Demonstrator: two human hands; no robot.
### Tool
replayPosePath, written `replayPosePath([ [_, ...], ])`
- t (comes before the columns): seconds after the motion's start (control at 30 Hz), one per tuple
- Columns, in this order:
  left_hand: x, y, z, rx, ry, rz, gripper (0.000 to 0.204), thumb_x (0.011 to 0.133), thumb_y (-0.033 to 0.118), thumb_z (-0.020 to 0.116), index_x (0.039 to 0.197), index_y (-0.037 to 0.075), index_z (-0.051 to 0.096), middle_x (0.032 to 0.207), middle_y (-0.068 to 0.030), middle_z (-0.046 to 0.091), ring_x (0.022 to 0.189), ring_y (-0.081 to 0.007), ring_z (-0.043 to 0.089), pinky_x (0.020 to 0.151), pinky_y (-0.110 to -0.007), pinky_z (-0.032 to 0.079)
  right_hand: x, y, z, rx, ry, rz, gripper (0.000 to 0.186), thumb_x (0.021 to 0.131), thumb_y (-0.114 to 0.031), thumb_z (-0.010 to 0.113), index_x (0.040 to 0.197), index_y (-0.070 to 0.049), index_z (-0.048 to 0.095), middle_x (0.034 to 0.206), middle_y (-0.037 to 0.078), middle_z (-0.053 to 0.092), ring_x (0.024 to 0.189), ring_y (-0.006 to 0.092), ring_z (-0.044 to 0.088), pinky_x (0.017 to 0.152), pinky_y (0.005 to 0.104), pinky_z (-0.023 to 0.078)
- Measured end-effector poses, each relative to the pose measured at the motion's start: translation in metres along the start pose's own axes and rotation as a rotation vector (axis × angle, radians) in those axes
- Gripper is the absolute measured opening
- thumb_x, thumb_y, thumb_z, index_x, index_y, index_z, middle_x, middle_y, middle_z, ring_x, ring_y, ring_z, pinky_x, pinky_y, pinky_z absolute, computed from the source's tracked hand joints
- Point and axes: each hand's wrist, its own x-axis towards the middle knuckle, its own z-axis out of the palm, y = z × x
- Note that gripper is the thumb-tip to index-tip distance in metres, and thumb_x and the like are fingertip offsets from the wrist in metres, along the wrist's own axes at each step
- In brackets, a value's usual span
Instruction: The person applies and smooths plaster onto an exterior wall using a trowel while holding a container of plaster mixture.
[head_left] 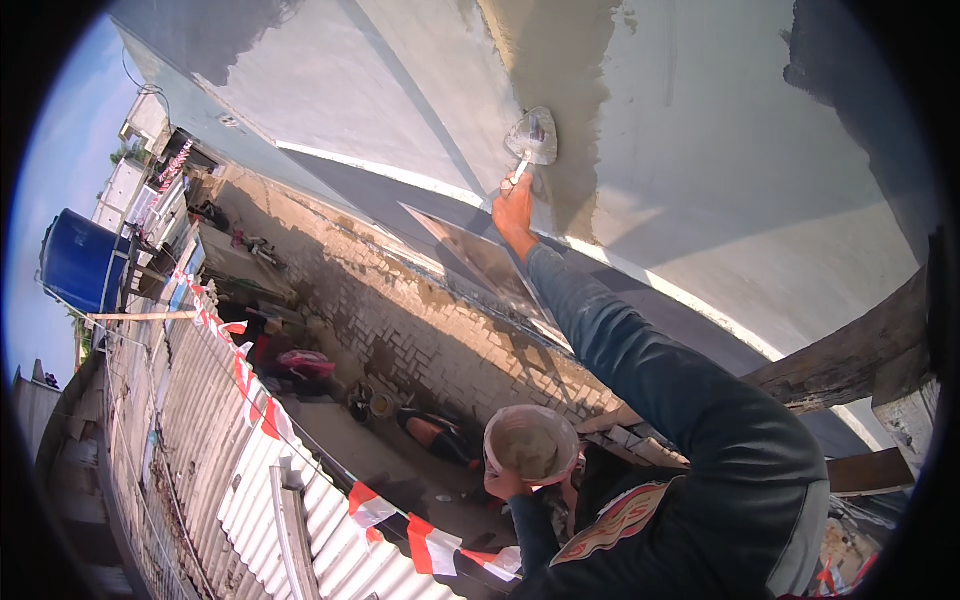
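My right hand (514,214) is closed around the handle of a trowel (534,138), with the arm stretched up and forward. The trowel's blade lies against or very close to the wall (690,130), at the left edge of a darker, wet-looking strip of plaster (575,110). Lower down, near my body, my left hand (507,485) grips the side of a pale bucket (492,440). Grey mortar (527,452) sits inside the bucket. Part of the left hand's fingers is hidden by the bucket.
Far below runs a brick-paved alley (440,330) with a parked motorbike (437,437). A corrugated roof (270,500) and red-and-white bunting (430,545) lie to the left, with a blue water tank (82,262) beyond. A thick wooden beam (850,350) slants across at right.
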Motion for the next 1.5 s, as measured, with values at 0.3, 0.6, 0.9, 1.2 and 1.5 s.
replayPosePath([
  [0.3,-0.009,0.004,-0.003,0.017,0.040,-0.035,0.047,0.063,-0.013,0.053,0.108,-0.009,0.065,0.099,-0.0126,0.069,0.083,-0.0203,0.067,0.075,-0.033,0.054,-0.019,0.014,0.000,-0.075,-0.271,0.058,0.017,0.083,0.002,0.048,0.099,0.000,0.044,0.084,0.018,0.058,0.078,0.0309,0.061,0.070,0.0426,0.046],
  [0.6,-0.009,-0.009,0.005,-0.004,-0.050,-0.027,0.044,0.067,-0.011,0.053,0.108,-0.007,0.066,0.098,-0.0093,0.069,0.080,-0.0179,0.066,0.072,-0.031,0.054,-0.054,0.027,-0.075,-0.107,-0.332,-0.140,0.019,0.101,-0.020,0.044,0.105,-0.003,0.051,0.079,0.014,0.059,0.072,0.0291,0.059,0.069,0.0427,0.045],
  [0.9,-0.012,-0.005,0.015,0.020,-0.064,0.005,0.041,0.067,-0.011,0.053,0.105,-0.007,0.068,0.096,-0.0087,0.069,0.079,-0.0167,0.065,0.071,-0.031,0.054,-0.025,-0.023,-0.091,-0.048,-0.220,-0.188,0.022,0.100,-0.020,0.044,0.096,-0.001,0.054,0.080,0.023,0.060,0.076,0.0425,0.058,0.069,0.0486,0.043],
  [1.2,-0.006,-0.017,0.004,0.031,-0.044,0.020,0.040,0.068,-0.012,0.054,0.105,-0.007,0.068,0.096,-0.0096,0.069,0.079,-0.0171,0.065,0.071,-0.031,0.054,-0.030,0.043,-0.089,-0.051,-0.257,-0.118,0.024,0.099,-0.020,0.044,0.087,-0.002,0.053,0.068,0.012,0.055,0.062,0.0263,0.052,0.058,0.0398,0.041],
  [1.5,-0.012,-0.007,0.005,0.040,-0.004,0.002,0.039,0.072,-0.012,0.051,0.106,-0.008,0.068,0.097,-0.0114,0.070,0.080,-0.0187,0.066,0.072,-0.032,0.054,-0.040,0.108,-0.088,0.077,-0.315,0.042,0.026,0.101,-0.019,0.042,0.082,-0.004,0.050,0.064,0.001,0.048,0.052,0.0104,0.046,0.047,0.0287,0.040],
])
